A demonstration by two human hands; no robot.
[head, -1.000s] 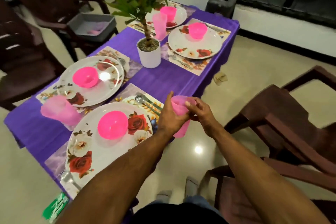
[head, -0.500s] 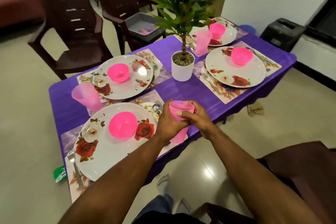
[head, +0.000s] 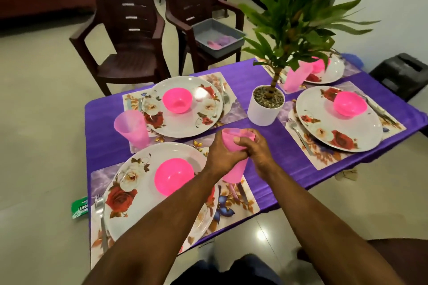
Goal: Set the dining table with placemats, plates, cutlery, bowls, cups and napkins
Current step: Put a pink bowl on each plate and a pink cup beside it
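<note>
Both hands hold a pink cup (head: 234,143) above the near placemat (head: 231,203) on the purple table (head: 102,146). My left hand (head: 220,155) grips its left side and my right hand (head: 254,150) wraps the right side, thumb across the front. The near floral plate (head: 129,192) carries a pink bowl (head: 173,176), with a fork (head: 100,213) to its left. Three other settings each show a plate and a pink bowl (head: 177,100). A second pink cup (head: 132,127) stands at the far left setting, a third (head: 296,76) behind the plant.
A potted plant in a white pot (head: 264,109) stands mid-table, its leaves hanging over the far settings. Two brown chairs (head: 125,30) stand beyond the table; one bears a grey bin (head: 217,37). A green packet (head: 80,207) lies on the floor at left.
The view has swung left and closer over the table. Both hands have kept hold of the pink cup and carried it over the near placemat's right part.
</note>
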